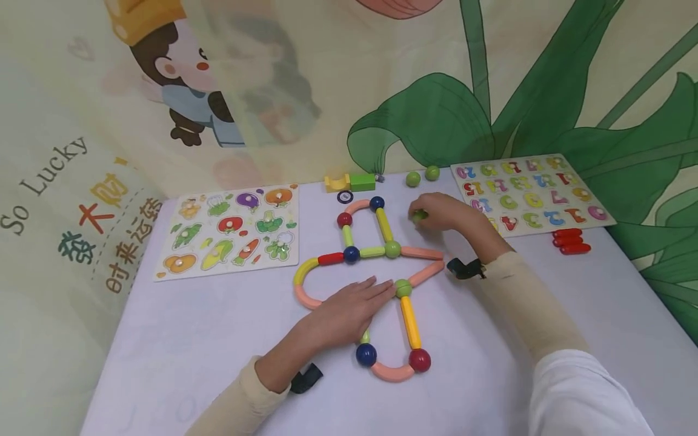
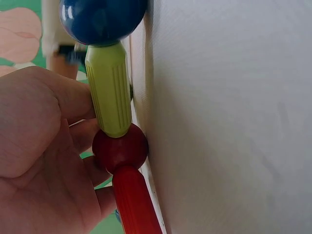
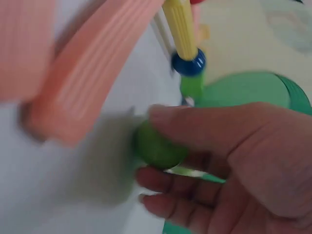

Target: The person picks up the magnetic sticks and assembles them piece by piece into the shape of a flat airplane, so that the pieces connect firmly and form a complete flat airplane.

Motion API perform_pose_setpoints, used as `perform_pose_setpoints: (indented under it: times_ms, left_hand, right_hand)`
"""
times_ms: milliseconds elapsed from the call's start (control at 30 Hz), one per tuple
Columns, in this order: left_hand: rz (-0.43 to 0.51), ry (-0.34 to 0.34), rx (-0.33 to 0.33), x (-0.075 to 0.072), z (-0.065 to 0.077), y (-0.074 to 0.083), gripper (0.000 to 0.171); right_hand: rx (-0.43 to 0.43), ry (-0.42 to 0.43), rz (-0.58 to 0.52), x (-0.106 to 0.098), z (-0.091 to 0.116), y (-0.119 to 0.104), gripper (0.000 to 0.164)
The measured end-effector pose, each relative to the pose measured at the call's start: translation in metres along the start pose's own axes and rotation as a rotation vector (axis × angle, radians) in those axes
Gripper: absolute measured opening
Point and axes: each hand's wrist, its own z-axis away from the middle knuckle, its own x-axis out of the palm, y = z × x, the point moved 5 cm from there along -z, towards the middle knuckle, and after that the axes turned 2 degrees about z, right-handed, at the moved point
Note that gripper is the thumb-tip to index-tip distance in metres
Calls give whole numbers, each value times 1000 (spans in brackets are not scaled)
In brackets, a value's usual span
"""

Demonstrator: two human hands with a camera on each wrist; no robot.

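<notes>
My right hand (image 1: pixel 444 211) pinches a green ball (image 3: pixel 158 146) between thumb and fingers, just above the white table on the far right side of a figure of balls and rods. My left hand (image 1: pixel 345 313) lies over the lower part of that figure, fingers stretched toward a light green ball (image 1: pixel 403 287). In the left wrist view the thumb side touches a lime rod (image 2: pixel 109 90), joined to a blue ball (image 2: pixel 102 19) and a red ball (image 2: pixel 119 148); a red rod (image 2: pixel 136 200) follows. Two pink rods (image 1: pixel 422 253) (image 1: pixel 427 274) nearly meet at the figure's right.
A vegetable puzzle board (image 1: pixel 256 233) lies at the left, a number puzzle board (image 1: pixel 531 194) at the right. Red rods (image 1: pixel 571 241) lie beside the latter. Two green balls (image 1: pixel 422 175), a green block (image 1: pixel 362 182) and a yellow block (image 1: pixel 337 183) stand by the back curtain.
</notes>
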Motion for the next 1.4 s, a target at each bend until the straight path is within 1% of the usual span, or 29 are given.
perform_pose_setpoints:
  times_ms: [100,200,267,333,433,533,667,733,867,967,1067,1200,1267,1367,1400]
  left_hand:
    - [-2,7,12,0,1,0,69]
    - [-11,15,22,0,1,1,68]
    - [-16,16,24,0,1,1,68]
    - [-19,17,23,0,0,1,67]
    - [-18,15,16,0,0,1,67]
    - [-9,16,10,0,1,1,66]
    - [-3,17,12,-1,1,1,67]
    - [-6,21,15,-1,1,1,66]
    - [-18,29,11,-1,1,1,65]
    - [-25,31,5,-1,1,1,65]
    - [-30,31,3,-1,1,1,65]
    - [-27,35,3,0,1,1,64]
    - [-23,34,0,0,1,1,64]
    - [-15,31,-1,0,1,1,64]
    - [-14,30,0,0,1,1,64]
  right_hand:
    - [67,-15,-49,9,34,13,19]
    - [121,-31,-97,20,62,17,24]
    - [139,-40,-128,29,75,15,32]
    - [138,-35,-160,36,81,11,38]
    - [112,7,-189,43,83,5,42]
    - [77,54,-206,46,80,4,38]
    - [38,76,-247,48,78,9,38]
    - [31,89,-276,48,78,12,38]
    - [-9,142,-337,45,79,15,34]
    - [-51,157,-367,43,79,13,33]
    - [-59,151,-366,42,79,11,34]
    - [-17,169,-323,39,80,11,40]
    - [-9,180,-320,37,82,11,42]
    - [-35,178,-329,35,85,9,36]
    - [-46,171,-317,36,86,6,34]
